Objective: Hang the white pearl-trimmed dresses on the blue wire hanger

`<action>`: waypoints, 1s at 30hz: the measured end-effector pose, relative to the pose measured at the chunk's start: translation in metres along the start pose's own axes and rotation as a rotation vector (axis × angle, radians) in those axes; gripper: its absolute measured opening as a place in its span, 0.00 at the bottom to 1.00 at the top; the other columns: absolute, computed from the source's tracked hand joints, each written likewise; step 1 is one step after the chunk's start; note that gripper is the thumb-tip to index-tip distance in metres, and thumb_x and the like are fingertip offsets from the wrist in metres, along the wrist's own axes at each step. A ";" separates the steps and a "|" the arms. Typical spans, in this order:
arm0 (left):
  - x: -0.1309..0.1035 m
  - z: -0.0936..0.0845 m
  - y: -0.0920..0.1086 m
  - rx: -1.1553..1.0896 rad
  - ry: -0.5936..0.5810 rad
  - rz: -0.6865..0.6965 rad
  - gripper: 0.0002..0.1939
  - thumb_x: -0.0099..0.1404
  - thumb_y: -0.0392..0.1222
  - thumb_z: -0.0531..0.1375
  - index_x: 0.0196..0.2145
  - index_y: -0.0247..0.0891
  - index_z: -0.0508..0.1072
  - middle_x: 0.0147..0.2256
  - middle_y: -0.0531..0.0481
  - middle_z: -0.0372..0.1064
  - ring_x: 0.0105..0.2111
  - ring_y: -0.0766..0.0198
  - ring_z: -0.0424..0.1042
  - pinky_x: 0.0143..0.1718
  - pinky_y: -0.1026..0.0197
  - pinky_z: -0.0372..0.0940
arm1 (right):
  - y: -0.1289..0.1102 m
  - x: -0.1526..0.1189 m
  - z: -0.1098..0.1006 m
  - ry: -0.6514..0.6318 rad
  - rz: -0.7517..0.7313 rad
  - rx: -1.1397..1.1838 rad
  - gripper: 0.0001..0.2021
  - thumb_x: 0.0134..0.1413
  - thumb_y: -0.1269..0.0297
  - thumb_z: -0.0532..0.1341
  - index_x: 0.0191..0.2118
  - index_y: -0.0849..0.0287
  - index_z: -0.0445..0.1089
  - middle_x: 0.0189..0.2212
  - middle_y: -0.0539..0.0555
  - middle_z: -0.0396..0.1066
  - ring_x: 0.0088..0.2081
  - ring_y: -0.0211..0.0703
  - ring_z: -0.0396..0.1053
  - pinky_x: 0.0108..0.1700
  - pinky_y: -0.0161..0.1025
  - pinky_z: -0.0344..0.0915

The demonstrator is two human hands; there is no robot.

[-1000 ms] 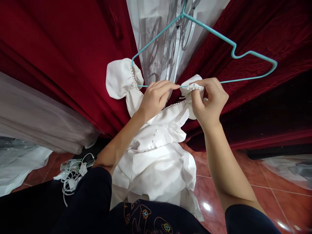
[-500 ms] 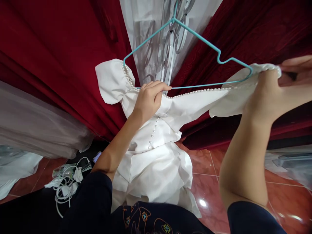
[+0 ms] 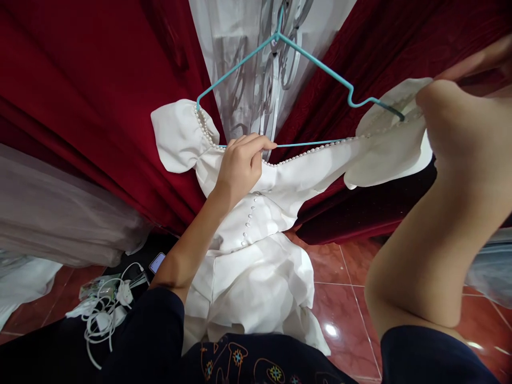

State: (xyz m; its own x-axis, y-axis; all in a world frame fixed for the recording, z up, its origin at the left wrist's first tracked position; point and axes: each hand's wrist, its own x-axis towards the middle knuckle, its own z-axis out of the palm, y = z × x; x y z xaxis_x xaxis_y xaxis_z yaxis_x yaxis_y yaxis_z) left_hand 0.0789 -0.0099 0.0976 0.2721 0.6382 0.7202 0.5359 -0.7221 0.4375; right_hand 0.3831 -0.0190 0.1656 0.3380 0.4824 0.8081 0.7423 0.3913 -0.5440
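Reading the view as a clock face, the left hand (image 3: 239, 162) sits just off the centre at 11 o'clock. Its forearm slants up toward 1 o'clock, back of the hand uppermost, fingers curled over the lower bar of the turquoise hanger (image 3: 316, 63), with the index fingertip pointing to 3 o'clock along it. That grip is closed on the bar; I cannot tell whether the neckline is pinched with it.

The right hand (image 3: 456, 122) is at the edge of the view, between 2 and 3 o'clock. The arm is bent at the elbow, its forearm rising steeply toward 1 o'clock, and the hand grips the outer edge of a sleeve (image 3: 388, 154) stretched toward it. Blur and the wrist hide most of its fingers.

The white dress (image 3: 256, 245) hangs from the centre down to 6 o'clock, its pearl trim (image 3: 298, 158) near the bar. One hanger end reaches into the held sleeve; the other is in the puffed sleeve (image 3: 176, 138) at 10 o'clock. White cables (image 3: 100, 325) and a phone (image 3: 157, 262) lie at 8 o'clock.
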 end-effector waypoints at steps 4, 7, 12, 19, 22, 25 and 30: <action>0.001 -0.002 -0.004 0.004 -0.009 0.009 0.20 0.70 0.21 0.52 0.42 0.39 0.79 0.41 0.52 0.81 0.43 0.59 0.79 0.49 0.55 0.63 | -0.011 -0.018 0.000 -0.046 -0.058 -0.088 0.08 0.45 0.82 0.66 0.29 0.63 0.76 0.27 0.47 0.75 0.27 0.30 0.64 0.29 0.38 0.52; 0.000 -0.004 -0.004 -0.016 -0.019 0.031 0.20 0.70 0.21 0.52 0.42 0.39 0.79 0.41 0.51 0.81 0.44 0.60 0.79 0.49 0.56 0.64 | -0.017 -0.021 0.011 -0.010 -0.082 0.037 0.09 0.39 0.82 0.64 0.26 0.62 0.70 0.25 0.47 0.73 0.25 0.29 0.62 0.28 0.36 0.49; 0.000 -0.005 -0.001 -0.034 -0.046 0.024 0.19 0.69 0.22 0.52 0.41 0.39 0.79 0.41 0.52 0.80 0.44 0.60 0.79 0.50 0.56 0.65 | -0.018 0.006 0.041 0.071 -0.167 0.147 0.11 0.40 0.82 0.59 0.28 0.59 0.66 0.26 0.46 0.64 0.27 0.30 0.57 0.34 0.38 0.49; 0.002 -0.007 0.001 0.038 -0.077 -0.008 0.19 0.69 0.21 0.51 0.42 0.39 0.78 0.41 0.52 0.80 0.43 0.59 0.78 0.50 0.55 0.65 | -0.038 0.018 0.079 0.050 -0.114 0.112 0.21 0.40 0.87 0.59 0.25 0.49 0.56 0.26 0.49 0.65 0.27 0.36 0.58 0.30 0.40 0.48; 0.002 -0.013 0.002 0.043 -0.104 -0.008 0.19 0.69 0.21 0.52 0.42 0.40 0.78 0.41 0.52 0.80 0.44 0.59 0.78 0.50 0.55 0.65 | -0.038 0.015 0.080 -0.050 -0.078 0.209 0.18 0.47 0.85 0.65 0.27 0.51 0.63 0.27 0.51 0.70 0.27 0.38 0.66 0.27 0.39 0.54; 0.000 -0.017 0.003 0.051 -0.103 -0.008 0.19 0.70 0.21 0.52 0.41 0.40 0.77 0.41 0.52 0.80 0.44 0.59 0.78 0.50 0.54 0.65 | -0.043 0.006 0.066 -0.190 -0.057 0.364 0.08 0.58 0.79 0.67 0.36 0.58 0.74 0.32 0.56 0.77 0.29 0.43 0.76 0.27 0.41 0.68; 0.000 -0.015 0.007 0.044 -0.101 -0.023 0.19 0.70 0.23 0.51 0.42 0.41 0.77 0.42 0.51 0.80 0.44 0.59 0.79 0.51 0.53 0.66 | -0.084 -0.044 0.036 -0.195 -0.271 0.499 0.11 0.72 0.63 0.62 0.53 0.56 0.79 0.50 0.58 0.78 0.49 0.46 0.77 0.53 0.47 0.75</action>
State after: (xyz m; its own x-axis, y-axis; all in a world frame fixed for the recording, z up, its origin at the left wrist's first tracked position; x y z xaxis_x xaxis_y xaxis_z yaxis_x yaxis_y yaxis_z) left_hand 0.0701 -0.0190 0.1088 0.3372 0.6799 0.6511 0.5769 -0.6958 0.4279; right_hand 0.2854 -0.0445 0.1678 0.0272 0.4304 0.9022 0.4103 0.8182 -0.4028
